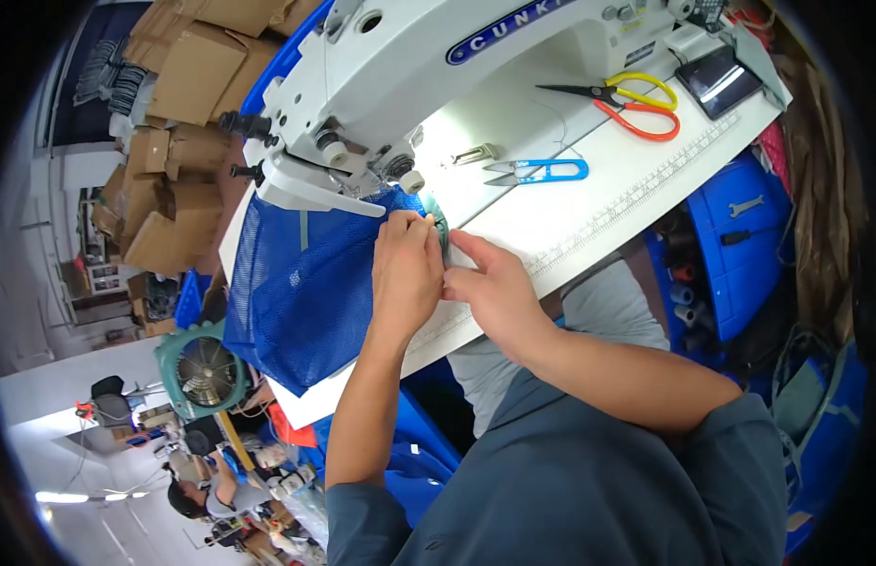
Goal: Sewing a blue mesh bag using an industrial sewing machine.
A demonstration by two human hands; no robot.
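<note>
Blue mesh fabric (311, 292) is spread on the left of the white sewing table and runs under the head of a white sewing machine (391, 85). My left hand (407, 274) is closed on the fabric's right edge, fingertips just in front of the lit needle area. A narrow grey-green strip (442, 226) lies along that edge. Close beside it, my right hand (499, 292) pinches the strip's near end between thumb and index finger, almost touching the left hand. The needle and the exact stitch line are hidden.
On the table (495, 222) lie blue thread snips (551, 170), scissors with yellow and red handles (636, 104), and a dark phone (719, 80). A ruler scale (636, 193) follows the near edge. Blue bins (740, 245) stand right, a green fan (204, 371) left. Another person (212, 495) works farther off.
</note>
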